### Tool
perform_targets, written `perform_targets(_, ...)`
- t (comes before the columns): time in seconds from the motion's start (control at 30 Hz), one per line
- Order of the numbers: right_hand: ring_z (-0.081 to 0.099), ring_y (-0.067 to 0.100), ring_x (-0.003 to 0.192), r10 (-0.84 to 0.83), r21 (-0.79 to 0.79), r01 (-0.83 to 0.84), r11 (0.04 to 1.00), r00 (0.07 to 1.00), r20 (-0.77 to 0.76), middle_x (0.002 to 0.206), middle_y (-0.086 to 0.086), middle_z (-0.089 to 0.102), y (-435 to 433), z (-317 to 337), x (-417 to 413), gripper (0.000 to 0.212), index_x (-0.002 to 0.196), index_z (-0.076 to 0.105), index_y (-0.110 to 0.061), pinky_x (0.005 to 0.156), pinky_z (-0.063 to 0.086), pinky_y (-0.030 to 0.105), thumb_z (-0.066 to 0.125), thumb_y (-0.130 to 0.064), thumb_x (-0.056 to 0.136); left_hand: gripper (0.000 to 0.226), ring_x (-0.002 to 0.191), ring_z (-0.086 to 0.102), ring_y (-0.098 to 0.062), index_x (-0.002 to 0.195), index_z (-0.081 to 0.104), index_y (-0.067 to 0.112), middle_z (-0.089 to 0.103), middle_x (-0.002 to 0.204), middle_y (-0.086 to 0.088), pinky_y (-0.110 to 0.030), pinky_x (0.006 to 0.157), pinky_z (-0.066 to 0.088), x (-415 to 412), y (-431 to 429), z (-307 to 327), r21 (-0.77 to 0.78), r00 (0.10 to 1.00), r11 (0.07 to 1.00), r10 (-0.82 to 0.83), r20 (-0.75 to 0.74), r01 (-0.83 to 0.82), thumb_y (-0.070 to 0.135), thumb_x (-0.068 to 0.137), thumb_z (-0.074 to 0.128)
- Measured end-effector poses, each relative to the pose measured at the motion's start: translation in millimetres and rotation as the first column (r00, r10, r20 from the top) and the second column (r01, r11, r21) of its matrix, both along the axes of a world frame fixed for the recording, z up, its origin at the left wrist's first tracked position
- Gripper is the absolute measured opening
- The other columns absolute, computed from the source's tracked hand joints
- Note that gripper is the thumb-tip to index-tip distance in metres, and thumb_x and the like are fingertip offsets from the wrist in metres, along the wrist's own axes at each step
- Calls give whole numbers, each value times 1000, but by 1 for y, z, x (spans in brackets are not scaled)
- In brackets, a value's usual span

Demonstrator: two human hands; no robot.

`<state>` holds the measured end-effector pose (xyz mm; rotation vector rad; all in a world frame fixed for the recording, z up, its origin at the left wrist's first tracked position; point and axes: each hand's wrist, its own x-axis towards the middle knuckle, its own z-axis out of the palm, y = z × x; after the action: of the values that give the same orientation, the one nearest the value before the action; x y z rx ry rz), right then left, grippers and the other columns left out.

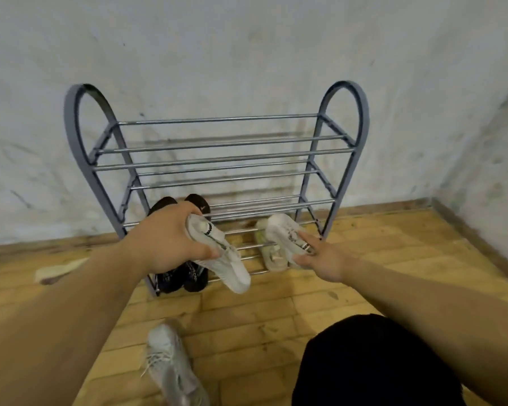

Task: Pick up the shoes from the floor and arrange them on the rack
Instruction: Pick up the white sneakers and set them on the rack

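Two white shoes are in my hands at once. My left hand (170, 238) is closed around the heel end of one white sneaker (217, 253), fingers wrapped over the top and thumb underneath, and the shoe slants down with its toe hanging past the front edge of the rack's lowest tier. My right hand (320, 259) rests on a second white sneaker (288, 235); my fingers (305, 240) lie along its upper and my thumb sits under its near end, but I cannot tell whether I am gripping it or only touching it. That shoe lies on the bottom bars at the right, on top of or against a pale yellowish shoe (272, 257) beneath it.

The rack (71, 136) is grey with arched ends and chrome bars, standing against a stained white wall (247, 48). A pair of black shoes (185, 278) sits at the left of the lowest tier, partly behind my left hand. On the wooden floor (261, 312), a grey-white sneaker (170, 364) lies near me, and a pale, blurred object (59, 272) lies left of the rack. My dark-clothed knee (379, 361) fills the lower right.
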<state>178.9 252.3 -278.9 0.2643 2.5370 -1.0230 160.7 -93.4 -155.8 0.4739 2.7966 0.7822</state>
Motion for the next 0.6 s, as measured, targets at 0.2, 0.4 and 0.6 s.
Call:
perform_targets(0.2, 56, 28, 131, 23, 116, -2, 993, 982, -186, 164, 5, 35, -21, -55, -71, 75, 162, 11, -42, 102, 50, 44, 53, -56, 101, 56, 84, 65, -2, 107, 56, 40, 67, 99, 14, -24, 69, 51, -33, 0, -29, 153, 997, 986, 67, 28, -71, 49, 66, 93)
perform_targets(0.4, 32, 45, 145, 42, 348, -17, 937, 997, -67, 160, 22, 31, -28, -96, -126, 89, 160, -1, -44, 113, 37, 54, 56, -62, 94, 55, 84, 63, 5, 108, 58, 40, 68, 97, 16, -16, 65, 46, -54, 8, -51, 209, 994, 973, 89, 68, -102, 47, 66, 94)
perform_targets(0.6, 41, 32, 144, 30, 213, -27, 977, 1000, -10, 162, 0, 36, -21, -68, -80, 97, 160, 16, -40, 109, 43, 46, 65, -70, 82, 59, 87, 66, -1, 111, 60, 37, 67, 102, 13, -21, 72, 50, -58, 14, -51, 257, 996, 964, 40, 80, -60, 40, 64, 96)
